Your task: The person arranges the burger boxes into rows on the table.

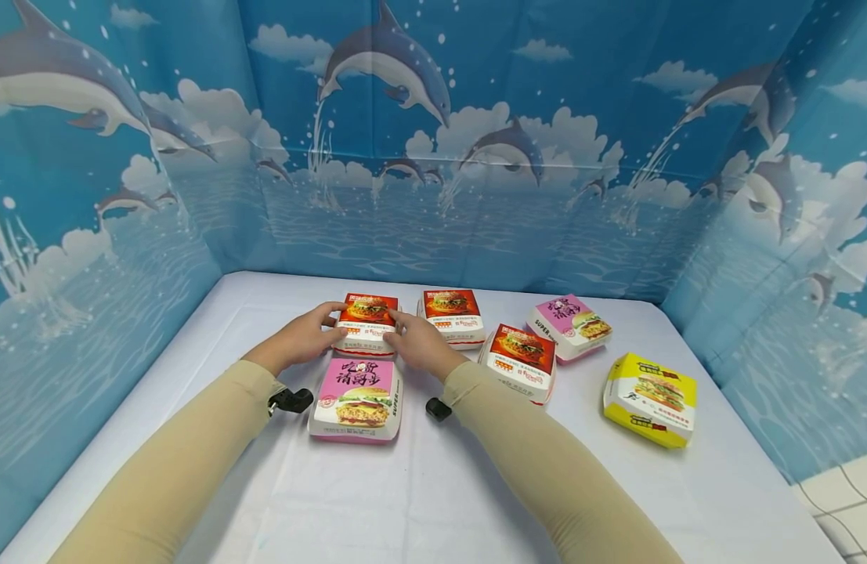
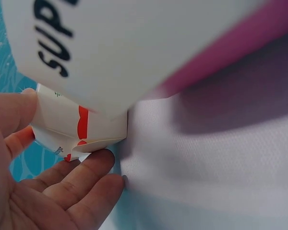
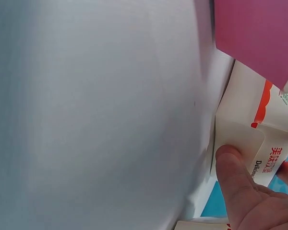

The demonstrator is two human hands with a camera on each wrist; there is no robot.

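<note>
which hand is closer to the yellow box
Right. The right hand is at the right side of the leftmost red box, left of the yellow box; the left hand is at that red box's left side, farther.

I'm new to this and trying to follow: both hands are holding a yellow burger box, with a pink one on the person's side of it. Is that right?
Not quite: the burger box in both hands is red and white, not yellow, as the head view shows. A pink box is indeed on the person's side of it.
</note>
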